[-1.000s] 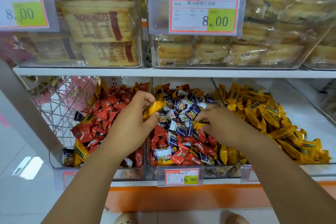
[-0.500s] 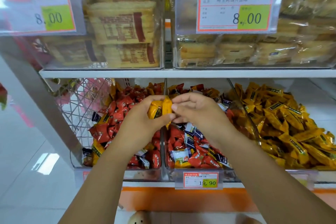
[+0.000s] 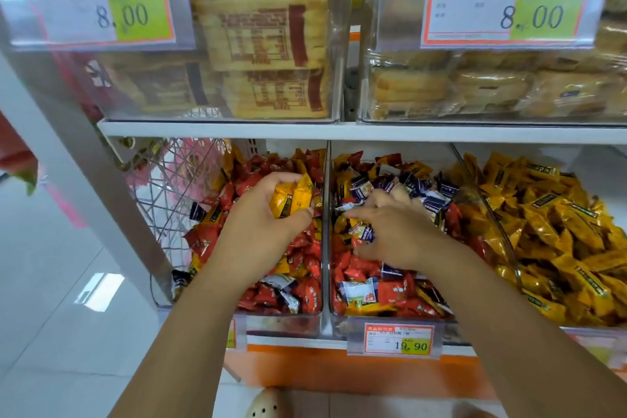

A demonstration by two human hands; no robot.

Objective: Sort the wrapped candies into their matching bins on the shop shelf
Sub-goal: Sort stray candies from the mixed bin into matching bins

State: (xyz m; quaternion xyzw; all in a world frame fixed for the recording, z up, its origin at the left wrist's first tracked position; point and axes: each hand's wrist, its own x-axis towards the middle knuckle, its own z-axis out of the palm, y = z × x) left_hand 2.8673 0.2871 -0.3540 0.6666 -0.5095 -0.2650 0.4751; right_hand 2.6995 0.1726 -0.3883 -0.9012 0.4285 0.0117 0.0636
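- left hand [image 3: 268, 224], centre of the frame over the red-candy bin [image 3: 285, 324] — fingers curled round a bunch of yellow candies [image 3: 291, 198]
- right hand [image 3: 393, 234] just right of it, fingers down among the wrappers in the mixed middle bin [image 3: 339, 321] — can't tell if it's actually got hold of one
- yellow-candy bin [image 3: 507, 248] is at the right edge, heaped full

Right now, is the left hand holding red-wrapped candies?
No, the left hand grips yellow-wrapped candies above the left bin, which holds mostly red ones.
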